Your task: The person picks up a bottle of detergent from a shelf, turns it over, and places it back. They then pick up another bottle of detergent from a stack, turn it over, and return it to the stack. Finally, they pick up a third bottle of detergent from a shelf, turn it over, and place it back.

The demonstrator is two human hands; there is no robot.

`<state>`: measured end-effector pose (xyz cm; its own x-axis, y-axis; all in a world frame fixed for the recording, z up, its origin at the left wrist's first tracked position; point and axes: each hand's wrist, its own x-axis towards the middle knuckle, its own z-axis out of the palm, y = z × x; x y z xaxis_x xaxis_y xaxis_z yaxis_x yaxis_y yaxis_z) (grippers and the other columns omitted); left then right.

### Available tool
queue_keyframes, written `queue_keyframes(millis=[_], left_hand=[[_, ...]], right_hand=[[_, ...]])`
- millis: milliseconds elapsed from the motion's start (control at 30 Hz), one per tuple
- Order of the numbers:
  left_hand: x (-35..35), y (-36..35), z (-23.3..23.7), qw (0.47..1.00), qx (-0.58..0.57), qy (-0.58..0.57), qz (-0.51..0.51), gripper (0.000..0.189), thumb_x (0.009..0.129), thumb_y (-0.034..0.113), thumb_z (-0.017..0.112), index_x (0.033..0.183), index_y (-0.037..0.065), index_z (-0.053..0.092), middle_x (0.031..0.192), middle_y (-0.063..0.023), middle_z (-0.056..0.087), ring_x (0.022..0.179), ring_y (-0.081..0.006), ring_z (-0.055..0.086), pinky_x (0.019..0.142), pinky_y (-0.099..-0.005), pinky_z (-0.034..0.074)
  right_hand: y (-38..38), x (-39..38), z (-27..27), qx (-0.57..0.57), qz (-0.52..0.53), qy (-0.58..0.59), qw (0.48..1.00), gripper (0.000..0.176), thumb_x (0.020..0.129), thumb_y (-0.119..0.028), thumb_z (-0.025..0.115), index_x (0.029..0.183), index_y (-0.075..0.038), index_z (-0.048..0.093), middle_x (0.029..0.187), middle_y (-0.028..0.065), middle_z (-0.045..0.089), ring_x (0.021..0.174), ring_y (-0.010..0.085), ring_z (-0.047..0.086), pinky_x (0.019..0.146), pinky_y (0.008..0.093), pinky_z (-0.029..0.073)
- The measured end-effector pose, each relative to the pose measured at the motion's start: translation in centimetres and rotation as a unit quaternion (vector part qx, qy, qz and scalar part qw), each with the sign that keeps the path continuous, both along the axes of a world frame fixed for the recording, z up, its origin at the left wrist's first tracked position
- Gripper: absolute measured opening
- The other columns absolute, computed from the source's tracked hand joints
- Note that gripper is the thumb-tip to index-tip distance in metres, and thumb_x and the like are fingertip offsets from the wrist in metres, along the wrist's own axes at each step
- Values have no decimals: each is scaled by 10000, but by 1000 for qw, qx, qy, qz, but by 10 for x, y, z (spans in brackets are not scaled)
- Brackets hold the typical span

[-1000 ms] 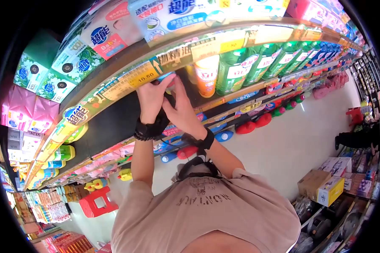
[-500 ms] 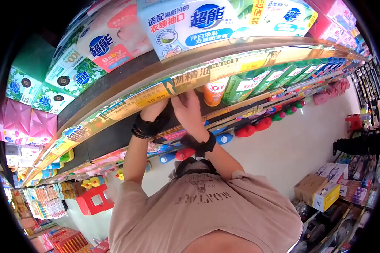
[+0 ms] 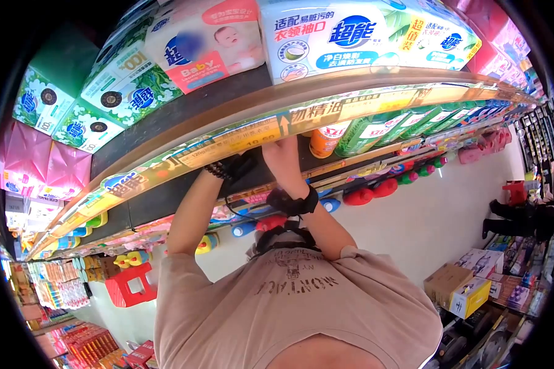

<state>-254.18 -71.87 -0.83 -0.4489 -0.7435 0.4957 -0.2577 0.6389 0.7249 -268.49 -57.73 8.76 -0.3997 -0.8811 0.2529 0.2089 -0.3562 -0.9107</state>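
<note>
Price strip [image 3: 246,140] runs along the front edge of the shelf [image 3: 240,112], just above both wrists. Right hand [image 3: 284,163] is raised palm-away right under it. Its fingers go up behind the strip's lower edge and are hidden, so clenched, released or grasping: cannot tell. Left hand is out of sight behind the same strip, state cannot tell. Only the left wrist [image 3: 231,167] shows, with a bead bracelet [image 3: 214,170], just left of the right hand. Whatever the fingers touch behind the strip is not visible.

Strip look: thin, glossy, green and yellow, with printed characters, an up arrow and yellowish price tags. Glare blurs some of the print.

Long axis: follows the shelf edge, from lower left to upper right in the picture, bowed by the lens. Printed face points out toward the aisle and the person.

Black band [image 3: 297,203] sits on the right wrist. Orange bottle [image 3: 324,141] stands just right of the right hand on the level below the strip. Green bottles [image 3: 375,130] line up beside it. Soap packs [image 3: 351,37] rest on the shelf above the strip. Beige shirt [image 3: 301,307] fills the bottom, with pale floor [image 3: 425,209] to the right.
</note>
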Motion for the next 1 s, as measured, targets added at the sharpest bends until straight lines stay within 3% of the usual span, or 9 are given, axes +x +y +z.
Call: queue_keyframes(millis=[300, 400, 433, 467, 633, 733, 833, 933, 1000], left_hand=[[-10, -10, 21, 956, -170, -216, 101, 520, 1014, 291, 597, 1488, 111, 483, 1500, -139, 510, 1371, -309, 471, 1124, -465, 377], [-19, -26, -17, 1000, 2, -18, 8, 606, 983, 504, 571, 1458, 133, 510, 1507, -115, 517, 1378, -294, 471, 1145, -469, 352], [-24, -17, -5, 1000, 11, -21, 4, 629, 972, 561, 573, 1434, 137, 528, 1498, -109, 529, 1370, -292, 480, 1143, -471, 353], [-25, -12, 11, 966, -117, -219, 74, 581, 969, 515, 607, 1397, 126, 552, 1465, -117, 554, 1340, -301, 502, 1113, -471, 381], [-44, 123, 159, 965, -77, -222, 114, 375, 944, 199, 697, 1237, -25, 636, 1126, -228, 703, 1060, -427, 664, 912, -413, 533], [-36, 211, 171, 988, 71, -56, 126, 287, 927, 73, 687, 1199, -16, 665, 1098, -190, 733, 992, -329, 738, 860, -374, 567], [-16, 293, 129, 965, 162, -72, 191, 219, 946, 37, 669, 1159, -12, 693, 1095, -121, 744, 1011, -201, 715, 907, -318, 537], [2, 357, 78, 873, 410, 177, 197, 281, 972, 0, 628, 1248, -55, 626, 1078, -104, 731, 1017, -191, 695, 918, -334, 556], [13, 382, 65, 862, 398, 193, 246, 303, 979, -11, 611, 1278, -55, 606, 1087, -108, 725, 1012, -191, 692, 922, -339, 560]], right_hand=[[-7, -10, -1, 35, 9, 51, 998, 409, 977, -77, 646, 1346, 41, 515, 1245, 152, 650, 1169, 208, 602, 1004, 328, 464], [-9, -12, 1, 17, 15, 1, 1000, 453, 972, -62, 639, 1383, 46, 481, 1274, 160, 627, 1204, 200, 571, 1037, 323, 438], [-9, -15, 0, 12, 31, -5, 999, 480, 957, -22, 621, 1405, 48, 463, 1319, 154, 597, 1230, 194, 546, 1060, 316, 417], [-6, -16, -1, -11, 46, -32, 998, 485, 951, -11, 615, 1407, 46, 463, 1329, 146, 589, 1230, 195, 546, 1064, 315, 416], [37, -16, 12, -37, 69, -81, 994, 477, 948, 22, 585, 1413, 17, 480, 1394, 118, 529, 1247, 181, 538, 1095, 309, 414], [81, -22, 17, -35, 133, -117, 984, 422, 971, 21, 574, 1387, 9, 503, 1457, 133, 494, 1299, 172, 523, 1085, 313, 442], [119, -29, 12, -22, 231, -94, 968, 315, 999, -1, 550, 1314, 19, 548, 1358, 127, 582, 1240, 176, 582, 1028, 311, 476], [147, -32, 2, 38, 354, -67, 932, 246, 1035, -14, 499, 1269, 28, 561, 1285, 102, 619, 1193, 168, 602, 1015, 307, 469], [158, -15, -11, 45, 397, -51, 915, 222, 1040, -25, 498, 1246, 29, 563, 1244, 94, 632, 1170, 164, 611, 1001, 311, 475]])
